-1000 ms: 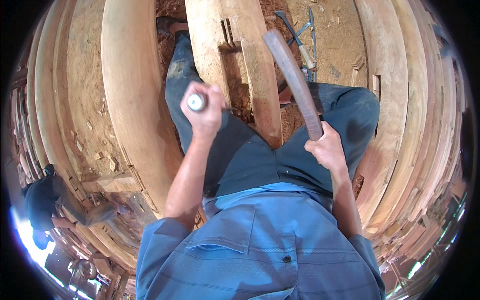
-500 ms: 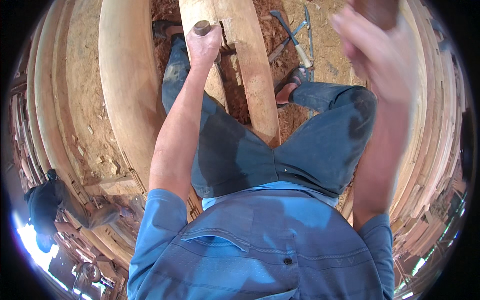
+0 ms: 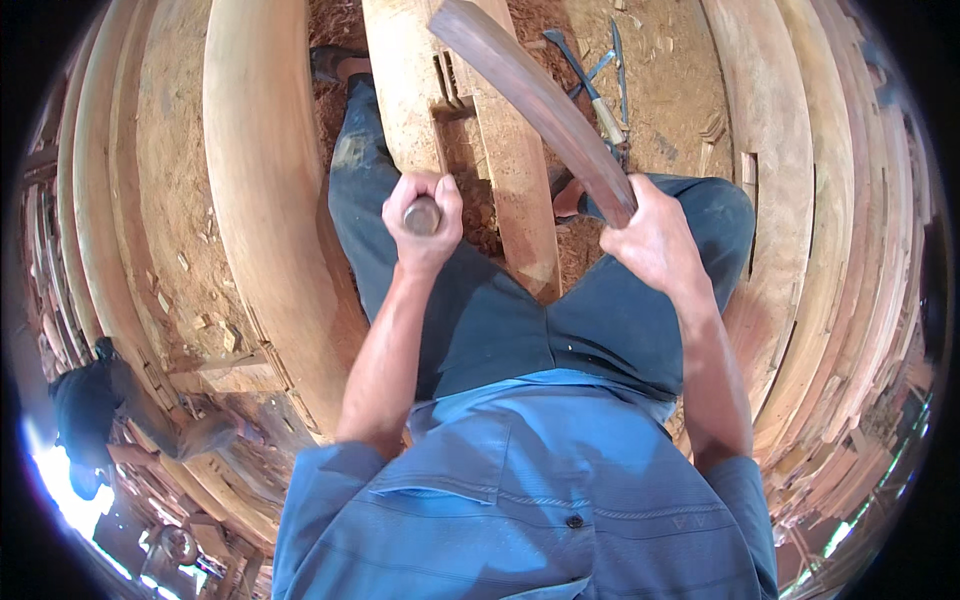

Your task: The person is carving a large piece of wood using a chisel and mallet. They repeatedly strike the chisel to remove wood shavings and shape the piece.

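Note:
My left hand (image 3: 424, 240) is wrapped round the wooden handle of a chisel (image 3: 422, 215), whose round butt points up at me; its blade is hidden below the fist. That fist is over the near end of a rectangular mortise (image 3: 462, 140) cut in the pale beam (image 3: 515, 170) between my legs. Narrow slots are cut at the mortise's far end. My right hand (image 3: 655, 238) grips the lower end of a long, slightly curved dark wooden club (image 3: 545, 100), which slants up and leftward across the beam.
Ahead to the right, a tool with a pale handle (image 3: 606, 118) lies beside a long dark metal bar (image 3: 620, 70) on the chip-strewn ground. A thick, smooth log (image 3: 262, 150) runs along my left, and more timbers (image 3: 770, 150) flank my right. Another person (image 3: 90, 410) is at the far left.
My right hand has come down from its raised place with the club, now in full view. My left hand has drawn nearer to me along the beam with the chisel.

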Motion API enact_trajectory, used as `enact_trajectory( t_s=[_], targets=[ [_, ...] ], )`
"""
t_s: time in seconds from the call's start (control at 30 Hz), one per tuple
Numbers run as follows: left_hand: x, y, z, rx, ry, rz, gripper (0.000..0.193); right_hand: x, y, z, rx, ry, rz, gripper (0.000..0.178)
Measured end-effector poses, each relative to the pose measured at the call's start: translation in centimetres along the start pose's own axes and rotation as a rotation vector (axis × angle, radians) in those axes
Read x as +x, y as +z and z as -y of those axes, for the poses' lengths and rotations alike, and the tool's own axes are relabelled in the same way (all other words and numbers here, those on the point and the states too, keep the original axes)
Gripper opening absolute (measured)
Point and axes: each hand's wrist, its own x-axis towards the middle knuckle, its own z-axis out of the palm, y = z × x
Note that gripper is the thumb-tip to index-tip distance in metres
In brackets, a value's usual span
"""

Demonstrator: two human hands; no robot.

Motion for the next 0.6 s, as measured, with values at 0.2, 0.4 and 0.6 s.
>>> enact_trajectory(
  t_s=[0.2, 0.4, 0.6],
  targets=[
    [6.5, 0.0, 0.7, -0.394, -0.379, -0.372, 0.023, -2.3, 2.0, -3.9, 0.135, 0.070, -0.034, 0.038],
    [9.9, 1.8, 5.5, -0.079, -0.117, -0.118, 0.020, -2.7, 0.4, -2.2, 0.183, 0.073, -0.030, 0.040],
    [11.5, 4.7, 4.6, -0.109, -0.381, 0.031, 0.022, -2.2, -3.7, 1.3, 0.162, -0.162, -0.232, 0.037]
  ],
)
